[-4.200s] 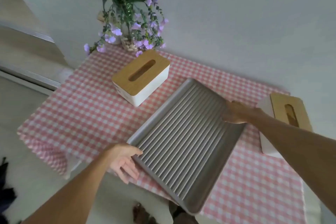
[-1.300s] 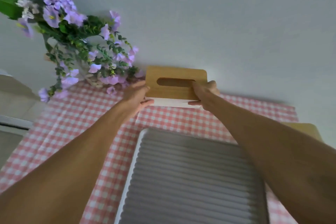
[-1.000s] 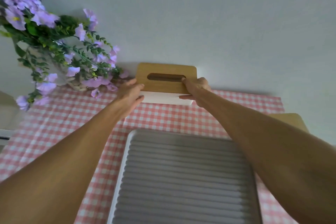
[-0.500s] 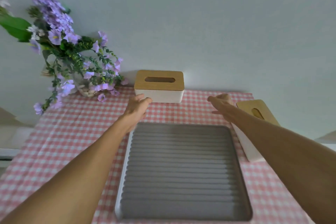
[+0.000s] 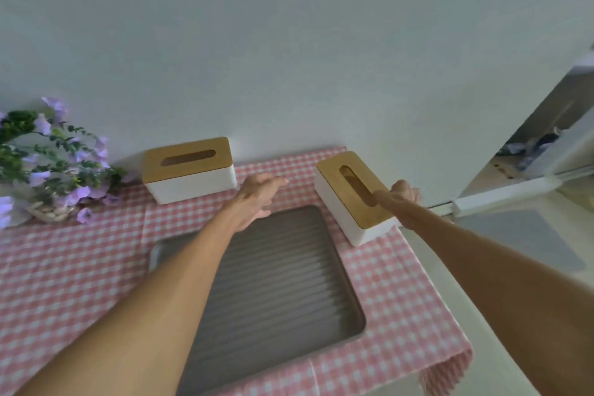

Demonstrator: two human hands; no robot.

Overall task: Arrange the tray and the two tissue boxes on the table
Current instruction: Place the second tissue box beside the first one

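Observation:
A grey ribbed tray (image 5: 289,273) lies flat in the middle of the pink checked tablecloth (image 5: 70,273). One white tissue box with a wooden lid (image 5: 188,167) stands against the wall behind the tray. A second tissue box (image 5: 350,193) sits slanted at the tray's far right corner. My right hand (image 5: 405,199) grips this box's right side, with the thumb on the lid. My left hand (image 5: 258,194) hovers open over the tray's far edge, between the two boxes, touching neither.
A vase of purple flowers (image 5: 48,170) stands at the back left by the wall. The table's right edge (image 5: 430,276) runs close beside the slanted box, with floor and a doorway (image 5: 540,151) beyond.
Both hands let go of the box by the wall, which now stands there. My right hand moved right onto the second box, my left hand followed toward it, and the view swung right.

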